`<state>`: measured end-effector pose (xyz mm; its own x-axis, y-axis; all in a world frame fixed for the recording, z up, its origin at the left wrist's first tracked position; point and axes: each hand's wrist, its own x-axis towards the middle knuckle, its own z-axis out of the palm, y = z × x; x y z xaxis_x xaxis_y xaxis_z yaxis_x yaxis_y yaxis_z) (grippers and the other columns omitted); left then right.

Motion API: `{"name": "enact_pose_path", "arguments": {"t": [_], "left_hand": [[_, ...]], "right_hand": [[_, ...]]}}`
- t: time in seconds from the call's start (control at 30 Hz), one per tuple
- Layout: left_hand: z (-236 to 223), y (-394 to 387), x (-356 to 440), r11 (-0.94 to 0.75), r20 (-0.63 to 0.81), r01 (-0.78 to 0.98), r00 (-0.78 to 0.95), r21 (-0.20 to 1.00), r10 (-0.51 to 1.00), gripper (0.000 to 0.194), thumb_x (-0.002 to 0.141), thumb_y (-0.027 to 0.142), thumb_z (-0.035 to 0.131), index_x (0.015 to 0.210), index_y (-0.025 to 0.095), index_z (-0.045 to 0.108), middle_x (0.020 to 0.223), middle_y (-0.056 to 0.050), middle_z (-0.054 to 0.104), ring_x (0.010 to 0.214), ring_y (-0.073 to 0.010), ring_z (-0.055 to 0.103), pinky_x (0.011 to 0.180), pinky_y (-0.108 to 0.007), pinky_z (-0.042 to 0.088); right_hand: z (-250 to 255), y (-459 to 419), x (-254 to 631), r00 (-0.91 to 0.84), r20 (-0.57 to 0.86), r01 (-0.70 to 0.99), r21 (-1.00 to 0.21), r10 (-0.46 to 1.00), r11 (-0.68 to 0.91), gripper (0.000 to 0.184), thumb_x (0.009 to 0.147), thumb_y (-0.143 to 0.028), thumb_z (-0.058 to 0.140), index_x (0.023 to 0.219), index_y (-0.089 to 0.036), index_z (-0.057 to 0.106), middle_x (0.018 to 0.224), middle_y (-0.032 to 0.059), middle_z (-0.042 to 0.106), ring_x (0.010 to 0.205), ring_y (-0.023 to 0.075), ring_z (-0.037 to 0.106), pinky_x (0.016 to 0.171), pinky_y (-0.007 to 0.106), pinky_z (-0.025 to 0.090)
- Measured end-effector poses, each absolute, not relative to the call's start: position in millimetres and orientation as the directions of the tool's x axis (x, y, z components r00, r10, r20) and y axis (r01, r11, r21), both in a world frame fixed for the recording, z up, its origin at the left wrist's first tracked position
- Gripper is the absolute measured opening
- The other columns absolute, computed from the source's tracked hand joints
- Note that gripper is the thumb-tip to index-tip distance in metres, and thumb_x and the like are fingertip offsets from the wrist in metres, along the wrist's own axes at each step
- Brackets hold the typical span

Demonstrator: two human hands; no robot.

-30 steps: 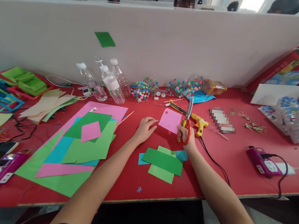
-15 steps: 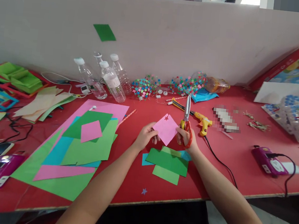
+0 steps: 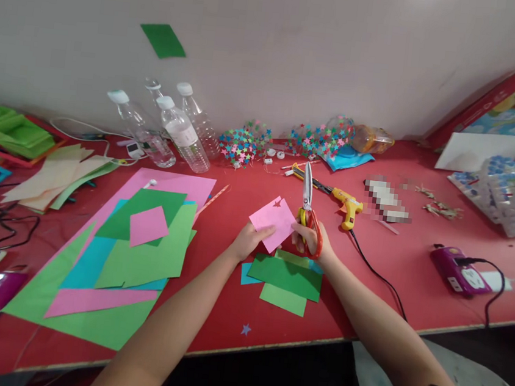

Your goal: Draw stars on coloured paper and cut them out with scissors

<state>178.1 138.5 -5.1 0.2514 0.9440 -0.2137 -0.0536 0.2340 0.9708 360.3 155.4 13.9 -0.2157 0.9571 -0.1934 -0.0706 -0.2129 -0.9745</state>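
My left hand [image 3: 247,241] pinches the left side of a pink paper square [image 3: 277,223], thumb on top. A star-shaped hole near the paper's top edge lets the red table show through. My right hand [image 3: 308,240] is closed around scissors [image 3: 313,224] with red and yellow handles, their blades pointing up and together. Its fingertips also touch the right corner of the pink paper. Just below the hands lie stacked paper strips, a dark green one [image 3: 285,277] on top of light green and blue ones. A small purple-grey star [image 3: 246,329] rests near the table's front edge.
Large coloured sheets [image 3: 145,255] cover the table's left side. Clear plastic bottles [image 3: 184,139] and star-covered decorations [image 3: 239,147] stand along the wall. A yellow glue gun [image 3: 348,207] with a black cord lies to the right, before a purple power strip [image 3: 458,269].
The view has tilted down and shifted slightly. The pink paper has turned a little in my hands, and my left thumb now lies further over it. The scissors stay in my right hand.
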Motion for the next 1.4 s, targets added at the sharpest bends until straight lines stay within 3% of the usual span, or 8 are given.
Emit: {"name": "enact_pose_path", "arguments": {"t": [0.13, 0.53, 0.93, 1.03, 1.17, 1.3, 1.4], "left_hand": [[-8, 138, 174, 0.303, -0.277, -0.041, 0.304, 0.952, 0.911, 0.031, 0.095, 0.039, 0.057, 0.111, 0.013, 0.06, 0.1, -0.006, 0.064, 0.08, -0.0144, 0.064, 0.069, -0.031, 0.056], [-10, 139, 173, 0.319, -0.292, -0.018, 0.357, 0.948, 0.888, 0.032, 0.095, 0.041, 0.056, 0.112, 0.013, 0.06, 0.102, -0.006, 0.064, 0.084, -0.0157, 0.064, 0.073, -0.034, 0.056], [-10, 142, 169, 0.22, -0.243, 0.116, 0.259, 0.969, 0.935, 0.033, 0.095, 0.039, 0.057, 0.116, 0.014, 0.058, 0.108, -0.007, 0.063, 0.088, -0.0171, 0.064, 0.076, -0.035, 0.057], [-7, 149, 157, 0.175, -0.215, 0.193, 0.209, 0.965, 0.954, 0.034, 0.095, 0.038, 0.057, 0.12, 0.015, 0.056, 0.109, -0.007, 0.062, 0.087, -0.0168, 0.063, 0.074, -0.034, 0.057], [2, 154, 140, 0.15, -0.264, 0.381, 0.269, 0.912, 0.926, 0.031, 0.094, 0.035, 0.059, 0.116, 0.014, 0.058, 0.105, -0.006, 0.063, 0.084, -0.0157, 0.064, 0.072, -0.033, 0.057], [17, 144, 130, 0.114, -0.283, 0.592, 0.201, 0.798, 0.938, 0.027, 0.093, 0.036, 0.06, 0.109, 0.014, 0.061, 0.102, -0.005, 0.064, 0.085, -0.0157, 0.063, 0.075, -0.034, 0.055], [39, 131, 114, 0.105, -0.209, 0.691, 0.068, 0.716, 0.975, 0.028, 0.079, 0.04, 0.075, 0.089, 0.016, 0.065, 0.085, -0.005, 0.066, 0.08, -0.0194, 0.063, 0.072, -0.031, 0.05]], "right_hand": [[14, 155, 361, -0.218, -0.196, -0.052, -0.976, 0.956, -0.212, 0.019, 0.073, -0.036, 0.063, 0.071, -0.021, 0.051, 0.044, -0.0052, 0.058, 0.026, 0.009, 0.04, 0.027, 0.021, 0.026], [19, 155, 362, -0.212, -0.149, -0.006, -0.988, 0.966, -0.153, 0.019, 0.073, -0.031, 0.06, 0.06, -0.021, 0.052, 0.044, -0.0042, 0.057, 0.028, 0.0083, 0.041, 0.03, 0.021, 0.028], [19, 155, 362, -0.191, -0.143, 0.163, -0.98, 0.971, -0.113, 0.017, 0.074, -0.034, 0.053, 0.062, -0.023, 0.049, 0.045, -0.0034, 0.056, 0.03, 0.0104, 0.042, 0.032, 0.024, 0.029], [19, 161, 369, -0.135, -0.085, 0.28, -0.959, 0.987, -0.044, 0.022, 0.075, -0.04, 0.056, 0.065, -0.023, 0.048, 0.047, -0.0037, 0.055, 0.036, 0.0111, 0.043, 0.038, 0.023, 0.029], [23, 170, 383, -0.075, 0.062, 0.487, -0.869, 0.995, 0.091, 0.026, 0.072, -0.041, 0.064, 0.063, -0.022, 0.049, 0.051, -0.0031, 0.051, 0.05, 0.0127, 0.044, 0.049, 0.024, 0.023], [27, 167, 386, -0.172, 0.11, 0.627, -0.754, 0.979, 0.195, 0.013, 0.068, -0.032, 0.069, 0.071, -0.022, 0.063, 0.062, 0.0023, 0.063, 0.057, 0.0174, 0.053, 0.054, 0.027, 0.025], [25, 159, 381, -0.302, 0.118, 0.673, -0.677, 0.946, 0.299, 0.018, 0.068, -0.032, 0.07, 0.083, -0.022, 0.07, 0.083, 0.0082, 0.073, 0.072, 0.024, 0.063, 0.06, 0.028, 0.035]]}}
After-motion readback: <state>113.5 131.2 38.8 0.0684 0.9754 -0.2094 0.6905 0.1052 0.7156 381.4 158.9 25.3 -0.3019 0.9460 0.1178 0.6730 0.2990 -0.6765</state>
